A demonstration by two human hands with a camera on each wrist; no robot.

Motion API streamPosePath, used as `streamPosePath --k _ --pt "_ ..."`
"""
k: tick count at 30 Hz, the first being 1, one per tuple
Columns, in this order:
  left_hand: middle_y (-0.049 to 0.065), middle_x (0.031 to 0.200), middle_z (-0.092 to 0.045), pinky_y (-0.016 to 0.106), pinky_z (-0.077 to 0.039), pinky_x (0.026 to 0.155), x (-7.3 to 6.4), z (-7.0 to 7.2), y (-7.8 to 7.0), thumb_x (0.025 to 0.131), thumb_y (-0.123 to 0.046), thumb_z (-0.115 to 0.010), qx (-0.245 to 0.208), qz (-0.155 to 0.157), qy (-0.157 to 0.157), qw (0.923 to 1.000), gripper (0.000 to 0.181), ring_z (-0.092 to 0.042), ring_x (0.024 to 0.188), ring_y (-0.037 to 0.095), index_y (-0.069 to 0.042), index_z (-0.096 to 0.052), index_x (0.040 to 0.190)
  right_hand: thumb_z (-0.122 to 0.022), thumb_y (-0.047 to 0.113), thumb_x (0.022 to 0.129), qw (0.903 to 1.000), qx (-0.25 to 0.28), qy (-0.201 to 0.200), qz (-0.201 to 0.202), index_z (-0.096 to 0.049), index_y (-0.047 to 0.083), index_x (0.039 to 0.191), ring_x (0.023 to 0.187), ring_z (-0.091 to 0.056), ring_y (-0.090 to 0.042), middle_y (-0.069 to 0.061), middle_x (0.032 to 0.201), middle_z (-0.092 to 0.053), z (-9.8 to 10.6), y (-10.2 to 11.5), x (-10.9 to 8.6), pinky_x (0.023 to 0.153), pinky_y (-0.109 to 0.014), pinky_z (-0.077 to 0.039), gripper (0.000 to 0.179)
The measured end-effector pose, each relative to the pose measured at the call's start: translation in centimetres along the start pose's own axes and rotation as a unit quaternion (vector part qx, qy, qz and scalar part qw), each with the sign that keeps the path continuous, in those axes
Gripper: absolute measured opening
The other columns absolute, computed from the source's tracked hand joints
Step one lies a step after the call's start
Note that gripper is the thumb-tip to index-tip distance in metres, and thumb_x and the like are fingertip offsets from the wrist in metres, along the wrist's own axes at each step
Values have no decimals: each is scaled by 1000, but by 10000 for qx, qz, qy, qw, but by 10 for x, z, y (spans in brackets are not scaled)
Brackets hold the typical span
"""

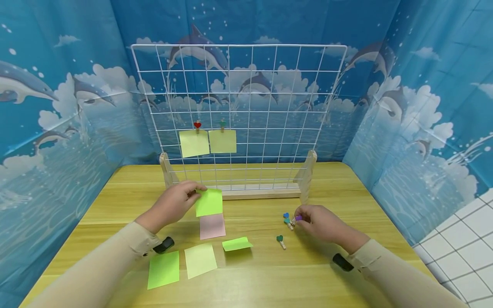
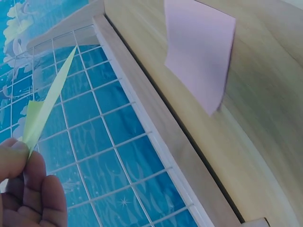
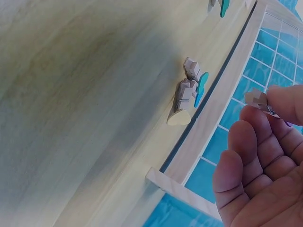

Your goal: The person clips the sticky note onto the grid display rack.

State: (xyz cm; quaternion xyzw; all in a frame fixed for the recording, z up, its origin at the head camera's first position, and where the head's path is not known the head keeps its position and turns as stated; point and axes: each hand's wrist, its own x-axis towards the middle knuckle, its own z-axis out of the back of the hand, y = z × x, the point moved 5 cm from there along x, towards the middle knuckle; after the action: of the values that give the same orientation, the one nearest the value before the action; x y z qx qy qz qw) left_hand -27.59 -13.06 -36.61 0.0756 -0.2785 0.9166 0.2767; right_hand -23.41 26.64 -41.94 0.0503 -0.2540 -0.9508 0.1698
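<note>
- Blue dolphin-printed curtains [image 1: 265,25] are surrounding a wood-grain counter [image 1: 262,282] where two bare hands are working.
- The left hand [image 1: 175,203] is pinching a bright green note [image 1: 209,203] between thumb and fingers at its upper left corner, the sheet extending beyond the fingertips and hanging above the counter.
- Just below it in the head view, a pink note [image 1: 212,226] is lying on the wood, apart from the hand.
- The right hand [image 1: 319,222] is pinching a purple clip [image 1: 298,218] between thumb and forefinger, its remaining fingers curling loosely; the right wrist view is showing the clip raised off the counter.
- A blue clip [image 1: 286,215] and a teal clip [image 1: 288,222] are lying near those fingertips, a dark green clip [image 1: 281,242] resting nearer the person.
- Open wood is stretching from the right hand to the counter's right edge, and between the clips and a curling green note [image 1: 236,244].
- A pale yellow note [image 1: 200,261] and a flat green note [image 1: 163,269] are lying near the left forearm.
- Behind, a white wire grid [image 1: 239,45] is standing in a wooden base [image 1: 262,194], holding two clipped pale notes [image 1: 194,143] side by side.
</note>
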Motion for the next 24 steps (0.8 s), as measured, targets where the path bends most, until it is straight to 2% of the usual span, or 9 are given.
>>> streamPosePath --k 9,16,24 --pt "7 128 -72 30 -51 66 13 -1 -9 106 -10 -62 -168 68 -81 9998 27 -57 73 12 -12 -71 131 -68 13 103 9997 -57 -201 123 -70 9 104 73 -54 -9 6 85 -66 3 1 1 63 -25 -48 4" --pt "7 128 -71 32 -51 69 25 -2 -18 108 -10 -59 -259 -58 -194 9995 28 -59 79 15 -14 -71 133 -70 10 101 9989 -89 -385 237 -71 8 103 73 -58 -6 2 89 -72 6 3 0 64 -25 -50 4" --pt "4 119 -72 32 -46 59 40 0 -25 109 -13 -58 -361 -101 -393 9985 29 -47 60 14 -14 -71 135 -69 12 102 9983 8 -519 277 -72 8 106 76 -60 -4 -4 95 -77 10 3 -1 64 -24 -50 7"
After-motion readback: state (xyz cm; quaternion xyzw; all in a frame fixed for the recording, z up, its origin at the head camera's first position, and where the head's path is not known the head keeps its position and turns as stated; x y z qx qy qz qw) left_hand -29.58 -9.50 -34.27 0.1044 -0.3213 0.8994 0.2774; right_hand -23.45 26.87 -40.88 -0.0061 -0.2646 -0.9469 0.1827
